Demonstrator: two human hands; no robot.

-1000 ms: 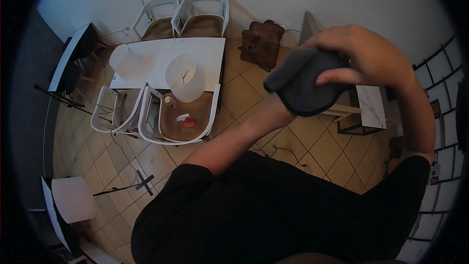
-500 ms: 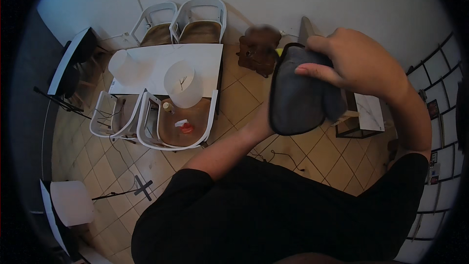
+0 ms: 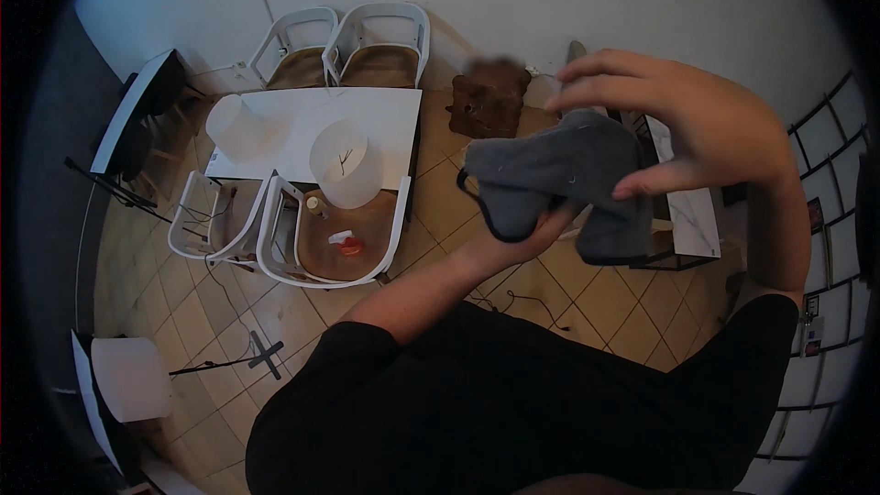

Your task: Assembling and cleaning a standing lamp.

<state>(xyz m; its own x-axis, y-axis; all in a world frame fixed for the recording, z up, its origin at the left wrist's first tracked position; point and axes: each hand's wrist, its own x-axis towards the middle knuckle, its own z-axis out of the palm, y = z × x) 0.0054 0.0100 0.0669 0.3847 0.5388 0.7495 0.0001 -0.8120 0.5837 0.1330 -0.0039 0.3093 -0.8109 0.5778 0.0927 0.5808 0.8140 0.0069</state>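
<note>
A grey cloth [image 3: 559, 160] with a dark edging hangs folded in front of my body, one flap drooping to the right. Beneath it, my left hand [image 3: 548, 227] holds it from below, with most of the fingers hidden by the fabric. My right hand [image 3: 683, 119] hovers over the cloth's right side, fingers stretched apart from the thumb. The thumb tip is at the cloth's edge; whether it touches, I cannot tell.
A white table [image 3: 275, 142] bears two translucent white containers, one with dark twigs [image 3: 346, 160]. On a chair seat [image 3: 335, 252] lie a red-and-white spray head [image 3: 347, 243] and a small bottle [image 3: 316, 206]. A marble-topped table [image 3: 692, 220] stands right; cables [image 3: 536, 302] cross the tiles.
The cloth has turned from a broad upright panel into a folded, drooping shape. My right hand has let go and spread its fingers. My left hand now shows under the cloth.
</note>
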